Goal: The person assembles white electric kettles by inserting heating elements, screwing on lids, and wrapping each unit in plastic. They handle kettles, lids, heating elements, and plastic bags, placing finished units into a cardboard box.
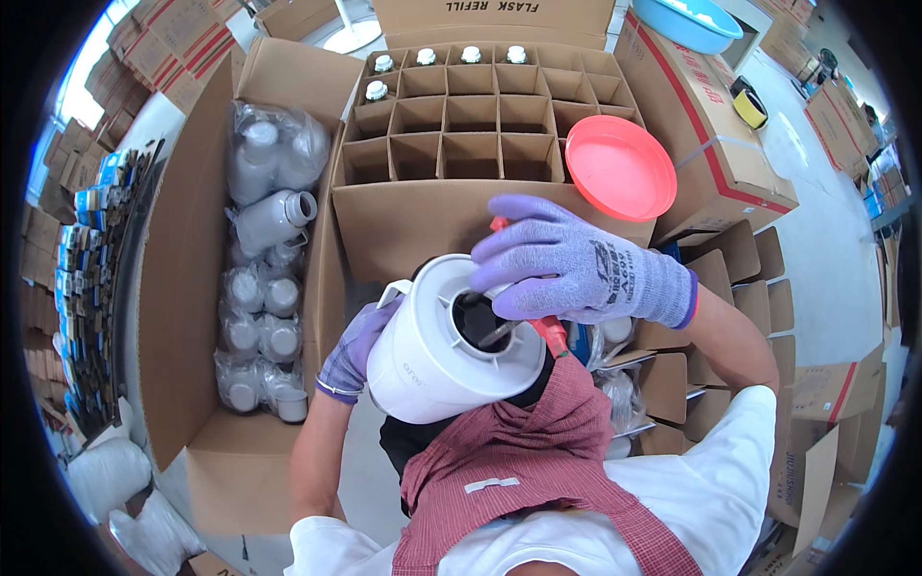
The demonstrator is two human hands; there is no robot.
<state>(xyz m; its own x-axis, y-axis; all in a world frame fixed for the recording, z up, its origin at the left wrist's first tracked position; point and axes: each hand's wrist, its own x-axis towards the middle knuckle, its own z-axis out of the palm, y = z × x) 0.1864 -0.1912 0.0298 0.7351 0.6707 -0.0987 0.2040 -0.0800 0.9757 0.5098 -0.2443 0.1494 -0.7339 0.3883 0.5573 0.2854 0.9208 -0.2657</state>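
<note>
Mid-frame, the white flask tilts, mouth toward upper right, under the half-curled right hand, its hold unclear; the left hand clasps the flask's left side.

On my remote feed I see a round light-blue plastic basin on a red-striped brown cardboard carton, a yellow ring-shaped roll nearby.
</note>
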